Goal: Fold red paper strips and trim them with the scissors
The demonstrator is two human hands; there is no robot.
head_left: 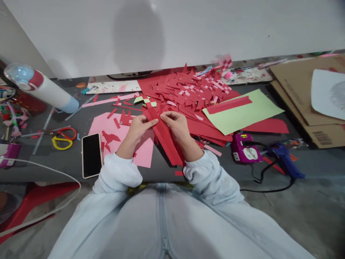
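Observation:
My left hand point(138, 128) and my right hand point(176, 126) both pinch a long red paper strip point(164, 138) that runs diagonally from between my fingertips down toward my lap. Each hand's fingers are closed on the strip's upper part. Under my left wrist lies a pink paper sheet point(140, 153) with small red scraps on it. Just beyond my fingers spreads a large pile of red paper cuttings point(188, 90), some woven with pink.
A black phone point(92, 155) lies left of my left arm, scissors point(63, 137) further left, a white bottle point(40, 88) at far left. A green sheet point(242, 113), a purple device point(244, 147), a blue glue gun point(284, 160) and cardboard point(302, 97) sit right.

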